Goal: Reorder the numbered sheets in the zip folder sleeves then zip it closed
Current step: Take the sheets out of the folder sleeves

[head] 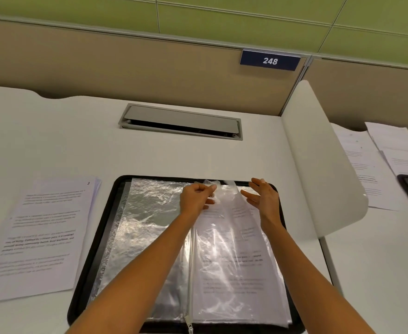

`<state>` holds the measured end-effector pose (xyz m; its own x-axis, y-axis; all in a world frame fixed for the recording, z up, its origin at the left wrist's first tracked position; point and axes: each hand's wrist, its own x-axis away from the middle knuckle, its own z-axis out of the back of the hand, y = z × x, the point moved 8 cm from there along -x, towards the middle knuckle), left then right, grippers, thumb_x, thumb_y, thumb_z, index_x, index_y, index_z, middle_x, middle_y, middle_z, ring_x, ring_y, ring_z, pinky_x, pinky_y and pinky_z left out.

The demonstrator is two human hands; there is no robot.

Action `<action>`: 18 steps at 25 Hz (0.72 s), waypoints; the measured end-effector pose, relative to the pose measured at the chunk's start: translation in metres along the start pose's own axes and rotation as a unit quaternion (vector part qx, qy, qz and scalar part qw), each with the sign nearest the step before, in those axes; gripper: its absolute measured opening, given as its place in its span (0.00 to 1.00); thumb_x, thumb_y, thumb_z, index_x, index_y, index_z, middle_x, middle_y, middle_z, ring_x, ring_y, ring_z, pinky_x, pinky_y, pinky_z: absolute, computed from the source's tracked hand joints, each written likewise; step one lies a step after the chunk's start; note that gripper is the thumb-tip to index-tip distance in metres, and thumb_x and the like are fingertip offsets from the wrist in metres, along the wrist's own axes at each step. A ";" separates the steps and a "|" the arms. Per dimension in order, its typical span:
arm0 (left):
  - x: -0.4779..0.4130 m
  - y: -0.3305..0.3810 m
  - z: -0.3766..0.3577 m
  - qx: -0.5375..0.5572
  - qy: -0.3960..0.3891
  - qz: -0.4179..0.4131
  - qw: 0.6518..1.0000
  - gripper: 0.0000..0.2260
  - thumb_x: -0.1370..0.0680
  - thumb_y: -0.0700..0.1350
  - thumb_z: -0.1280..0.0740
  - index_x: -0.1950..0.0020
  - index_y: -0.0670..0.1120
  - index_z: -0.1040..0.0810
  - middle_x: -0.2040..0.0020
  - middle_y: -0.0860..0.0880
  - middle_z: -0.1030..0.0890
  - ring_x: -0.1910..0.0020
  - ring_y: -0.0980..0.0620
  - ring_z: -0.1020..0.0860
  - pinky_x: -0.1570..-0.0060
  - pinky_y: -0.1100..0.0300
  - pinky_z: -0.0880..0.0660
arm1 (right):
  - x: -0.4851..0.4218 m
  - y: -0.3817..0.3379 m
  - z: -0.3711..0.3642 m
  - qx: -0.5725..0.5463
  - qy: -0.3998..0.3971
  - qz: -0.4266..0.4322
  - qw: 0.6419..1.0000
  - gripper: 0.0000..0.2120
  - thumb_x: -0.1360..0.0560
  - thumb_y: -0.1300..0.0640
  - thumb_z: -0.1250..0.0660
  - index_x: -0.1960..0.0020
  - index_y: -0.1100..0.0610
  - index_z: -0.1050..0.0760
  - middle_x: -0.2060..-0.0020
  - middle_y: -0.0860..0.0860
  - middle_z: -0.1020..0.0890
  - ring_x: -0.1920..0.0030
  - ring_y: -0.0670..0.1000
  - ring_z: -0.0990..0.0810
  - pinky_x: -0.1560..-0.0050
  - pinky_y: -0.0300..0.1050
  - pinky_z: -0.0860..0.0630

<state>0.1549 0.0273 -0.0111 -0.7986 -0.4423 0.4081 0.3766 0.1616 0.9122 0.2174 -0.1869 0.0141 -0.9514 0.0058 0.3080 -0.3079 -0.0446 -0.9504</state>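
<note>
Because the clear sleeve opens at its far edge, the left hand pinches the top lip there and lifts the plastic apart. The right hand hovers just right of it, fingers spread and holding nothing, probably ready to slide a page. The zip folder lies unzipped and flat on the near tabletop, with loose numbered sheets just left of it, within reach.
</note>
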 end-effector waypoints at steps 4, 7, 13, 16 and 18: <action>0.002 0.001 0.004 0.004 -0.048 0.017 0.999 0.09 0.26 0.47 0.27 0.55 0.42 0.20 0.60 0.45 0.15 0.66 0.48 0.16 0.66 0.59 0.21 | 0.010 -0.008 -0.016 0.062 0.020 0.039 0.997 0.18 0.18 0.45 0.43 0.37 0.53 0.23 0.38 0.49 0.21 0.40 0.47 0.23 0.39 0.43 0.30; 0.001 -0.001 0.007 -0.002 -0.055 0.027 0.998 0.05 0.24 0.44 0.29 0.57 0.44 0.22 0.59 0.46 0.15 0.67 0.49 0.16 0.69 0.61 0.23 | 0.014 -0.022 -0.018 0.102 0.041 0.079 0.991 0.19 0.17 0.47 0.45 0.34 0.55 0.25 0.41 0.46 0.24 0.39 0.43 0.29 0.39 0.39 0.36; -0.009 0.003 0.068 -0.013 0.038 0.012 0.999 0.04 0.23 0.43 0.31 0.58 0.47 0.20 0.59 0.47 0.15 0.64 0.47 0.17 0.62 0.49 0.18 | 0.013 -0.006 -0.039 0.157 -0.020 0.065 0.985 0.14 0.20 0.51 0.38 0.39 0.55 0.22 0.44 0.50 0.18 0.42 0.50 0.21 0.37 0.48 0.27; -0.019 0.003 0.117 -0.013 0.089 0.016 0.996 0.04 0.23 0.43 0.31 0.58 0.47 0.19 0.61 0.47 0.15 0.62 0.44 0.16 0.60 0.44 0.18 | 0.034 0.007 -0.080 0.237 -0.096 0.073 0.964 0.10 0.20 0.56 0.37 0.42 0.52 0.20 0.47 0.51 0.17 0.47 0.50 0.19 0.46 0.46 0.25; -0.022 0.007 0.150 -0.031 0.122 0.007 0.992 0.04 0.22 0.44 0.33 0.55 0.47 0.19 0.61 0.48 0.15 0.64 0.46 0.16 0.60 0.45 0.18 | 0.056 0.013 -0.111 0.268 -0.131 0.099 0.949 0.12 0.20 0.58 0.37 0.39 0.54 0.21 0.45 0.52 0.17 0.49 0.50 0.19 0.46 0.44 0.24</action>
<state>0.1045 0.1708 -0.0085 -0.6575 -0.6426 0.3934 0.4214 0.1192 0.8990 0.1596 -0.0759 0.0139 -0.9338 -0.3016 0.1925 -0.0075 -0.5213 -0.8533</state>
